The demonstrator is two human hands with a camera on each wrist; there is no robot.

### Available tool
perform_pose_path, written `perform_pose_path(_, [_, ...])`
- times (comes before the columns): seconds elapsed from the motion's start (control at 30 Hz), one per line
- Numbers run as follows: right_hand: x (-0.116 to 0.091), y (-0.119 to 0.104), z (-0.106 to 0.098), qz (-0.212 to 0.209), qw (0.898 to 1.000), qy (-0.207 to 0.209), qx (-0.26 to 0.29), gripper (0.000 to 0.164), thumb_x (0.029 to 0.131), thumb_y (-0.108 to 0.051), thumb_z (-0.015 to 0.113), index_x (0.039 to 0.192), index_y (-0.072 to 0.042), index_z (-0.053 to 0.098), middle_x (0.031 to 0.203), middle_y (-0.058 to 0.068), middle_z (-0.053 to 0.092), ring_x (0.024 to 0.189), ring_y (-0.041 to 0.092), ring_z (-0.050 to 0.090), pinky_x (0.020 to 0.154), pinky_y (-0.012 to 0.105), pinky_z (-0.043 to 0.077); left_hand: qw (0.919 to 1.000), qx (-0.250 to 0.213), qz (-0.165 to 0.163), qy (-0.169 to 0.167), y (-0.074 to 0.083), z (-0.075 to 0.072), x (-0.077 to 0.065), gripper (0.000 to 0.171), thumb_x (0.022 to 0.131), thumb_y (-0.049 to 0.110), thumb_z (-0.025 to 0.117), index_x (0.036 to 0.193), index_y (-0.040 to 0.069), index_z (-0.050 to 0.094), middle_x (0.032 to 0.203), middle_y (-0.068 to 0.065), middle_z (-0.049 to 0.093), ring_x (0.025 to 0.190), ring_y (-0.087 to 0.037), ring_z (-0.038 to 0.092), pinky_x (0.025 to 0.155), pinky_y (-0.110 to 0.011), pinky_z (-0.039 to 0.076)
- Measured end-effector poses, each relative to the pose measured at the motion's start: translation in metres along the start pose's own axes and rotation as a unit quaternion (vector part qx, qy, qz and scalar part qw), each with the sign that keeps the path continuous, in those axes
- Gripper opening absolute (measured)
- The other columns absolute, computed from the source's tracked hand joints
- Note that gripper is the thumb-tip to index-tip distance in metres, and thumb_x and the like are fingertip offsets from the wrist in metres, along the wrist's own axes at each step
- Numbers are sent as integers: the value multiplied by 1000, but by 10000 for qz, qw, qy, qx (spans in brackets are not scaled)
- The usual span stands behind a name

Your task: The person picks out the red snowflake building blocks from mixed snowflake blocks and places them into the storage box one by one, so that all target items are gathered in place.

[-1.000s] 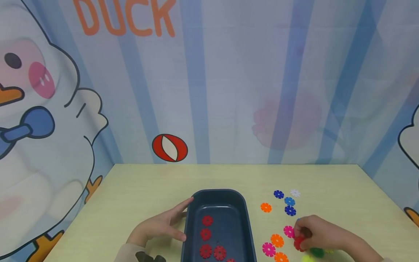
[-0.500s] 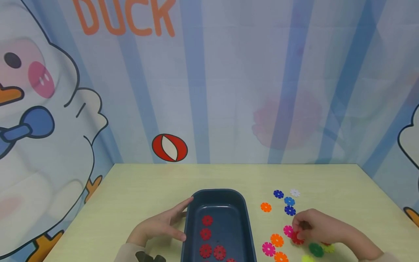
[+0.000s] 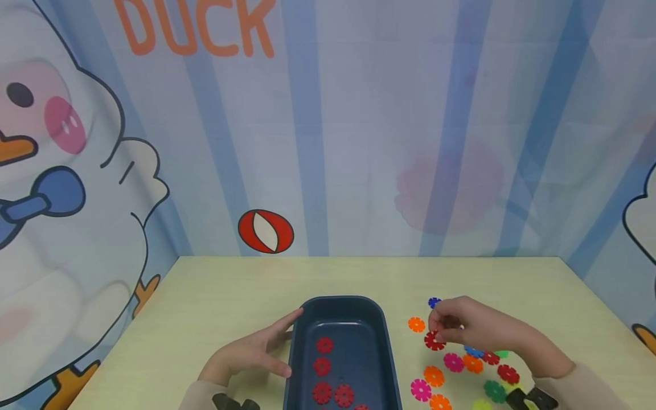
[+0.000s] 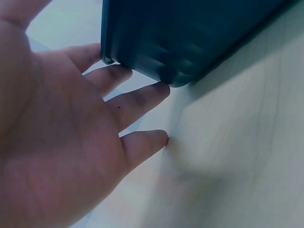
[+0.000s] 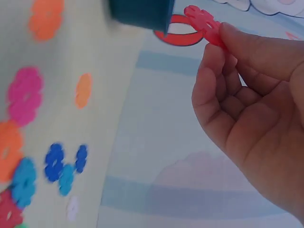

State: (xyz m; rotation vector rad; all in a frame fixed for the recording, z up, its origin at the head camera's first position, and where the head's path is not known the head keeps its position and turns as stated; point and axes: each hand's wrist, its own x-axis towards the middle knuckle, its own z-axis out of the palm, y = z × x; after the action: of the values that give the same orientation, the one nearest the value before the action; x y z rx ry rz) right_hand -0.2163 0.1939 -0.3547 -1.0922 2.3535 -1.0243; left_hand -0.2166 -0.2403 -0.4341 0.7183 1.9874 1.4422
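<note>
A dark blue tray (image 3: pixel 376 347) stands on the table, with several red snowflake discs (image 3: pixel 322 367) lying inside it. My left hand (image 3: pixel 256 350) rests against the tray's left side, fingers spread and fairly straight; the left wrist view shows the fingertips touching the tray wall (image 4: pixel 156 42). Between thumb and forefinger my right hand (image 3: pixel 484 324) pinches a red snowflake disc (image 3: pixel 434 340), raised above the table to the right of the tray. In the right wrist view that red disc (image 5: pixel 203 21) sits at the fingertips.
Loose discs lie right of the tray: orange (image 3: pixel 433 376), pink (image 3: pixel 421 390), green (image 3: pixel 495 390), blue (image 3: pixel 434 302) and more red ones (image 3: pixel 508 374). A printed curtain (image 3: pixel 359 142) hangs behind the table (image 3: pixel 230 285). Black wrist mounts (image 3: pixel 532 398) show near the bottom.
My right hand has lifted the red disc from the pile and moved left and away from me, uncovering other discs. The left hand and the tray stay where they were.
</note>
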Motion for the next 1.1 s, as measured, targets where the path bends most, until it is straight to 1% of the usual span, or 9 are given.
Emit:
perform_pose_path(0.13, [15,-13,3,-202,9998,34,-48,4,91,-9,65,94,-11,62,85,-4,63,72,6,58,69,25,54,10000,25,16,-2,-1,0,1,104,82,24,76,156,18,4,162,-13,4,144,-44,13,113,-61,13])
perform_pose_path(0.27, [31,-22,9,-376,9993,-70,-18,7,91,-10,65,98,-10,64,87,-4,64,73,5,58,71,25,55,10000,27,16,5,-2,-1,1,103,82,24,76,156,19,4,162,-12,4,144,-44,13,113,-61,13])
perform_pose_path(0.4, [46,-26,17,-717,9972,-185,-58,7,92,-10,64,99,-9,65,88,-3,64,74,5,58,70,25,54,10000,19,9,16,-2,-1,0,103,82,23,76,157,20,5,162,-12,5,144,-44,13,113,-62,12])
perform_pose_path(0.53, [63,-27,23,-996,9944,-289,-193,6,92,-9,63,98,-8,66,88,-1,62,72,3,55,69,24,54,10000,30,4,30,-1,0,0,104,82,23,77,157,20,5,162,-12,5,144,-44,13,113,-61,13])
perform_pose_path(0.63, [74,-29,28,-989,9939,-421,-245,6,92,-8,63,98,-7,66,88,-2,62,72,1,53,70,23,53,10000,35,-11,37,-1,0,0,103,82,22,76,157,20,5,162,-11,5,144,-44,14,113,-60,13])
perform_pose_path(0.87, [98,-32,44,-753,9930,-755,-498,6,91,-6,64,95,-10,67,87,-6,62,71,-1,53,70,20,52,10000,27,-15,7,0,0,0,103,83,24,76,157,20,4,162,-10,4,145,-43,13,114,-59,13])
perform_pose_path(1.1, [116,-31,58,-771,9883,-1105,-719,9,89,-1,64,91,-8,69,86,-7,61,73,-3,53,72,18,51,9999,-8,-98,23,1,0,0,103,83,24,76,156,19,4,162,-11,4,145,-43,12,114,-61,12])
